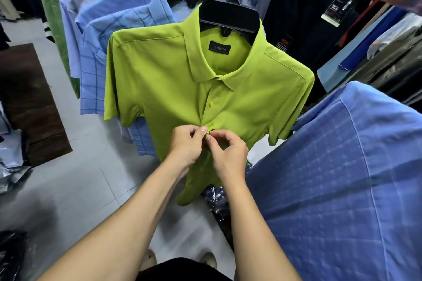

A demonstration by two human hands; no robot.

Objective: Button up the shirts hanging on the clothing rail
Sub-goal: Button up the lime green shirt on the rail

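Head view, green shirt (159,89): a lime short-sleeved shirt, facing the camera on a black hanger (229,18), in the middle of the picture.
Collar (198,57): closed at the neck, with a dark label (220,47) showing inside it.
Button (211,103): one green button is fastened on the shirt's front strip, below the collar and above the hands.
Left hand (187,143): fingers curled, thumb and fingertips pinching the shirt's front strip just below the fastened button.
Right hand (228,155): fingers curled, pinching the same spot from the other side, its fingertips touching those of the left hand.
Button under the fingers: hidden, so I cannot tell whether it is through its hole.
Shirt front below the hands: hangs behind the wrists, and its state cannot be told.
Pale blue shirts (109,36): a row of hanging shirts, some checked, behind the green shirt on its left.
Blue checked shirt (342,178): large and close to the camera, right of the green shirt.
Dark clothes (294,18): hang behind the green shirt on its right.
Floor (80,178): pale tiles under the green shirt, with a brown mat (29,102) to its left.
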